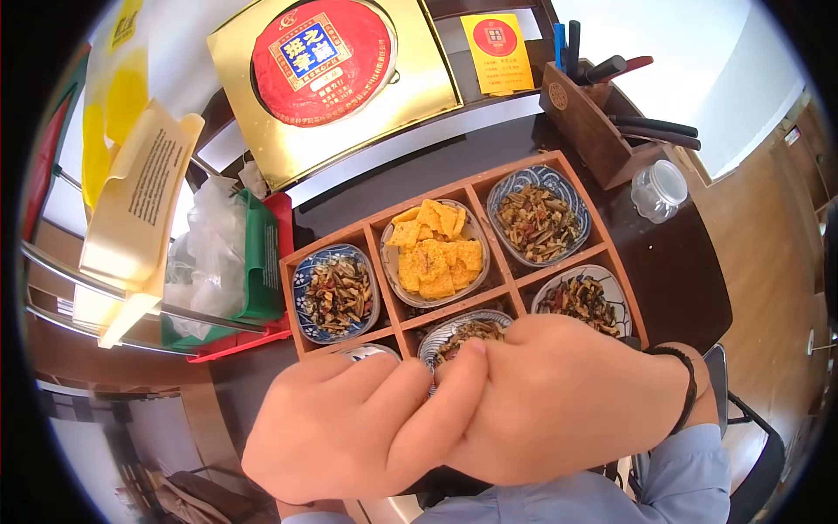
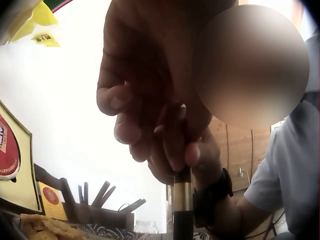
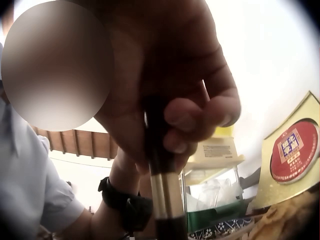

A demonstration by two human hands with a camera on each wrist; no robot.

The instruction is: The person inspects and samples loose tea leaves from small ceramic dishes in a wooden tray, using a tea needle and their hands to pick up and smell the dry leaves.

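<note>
My left hand [image 1: 340,424] and right hand [image 1: 559,397] meet over the front of a wooden divided tray [image 1: 449,319], knuckles together. Between them they grip a slim dark rod with a gold band [image 3: 167,195], which points down; in the head view it is hidden under the hands. Right-hand fingers [image 3: 182,115] curl round its upper part. Curled fingers of the left hand [image 2: 127,132] close in at the same place. Below lies a patterned bowl of dried mix [image 1: 471,336], partly covered. Another bowl [image 1: 371,351] peeps out beside the left knuckles.
Orange crackers [image 1: 436,253] fill a middle bowl; dried mix fills the left [image 1: 336,295], far right [image 1: 537,218] and near right bowls [image 1: 583,301]. Behind stands a gold box [image 1: 227,52]. A pen holder [image 1: 580,122] and glass jar [image 1: 659,190] are right, a green basket [image 1: 264,262] left.
</note>
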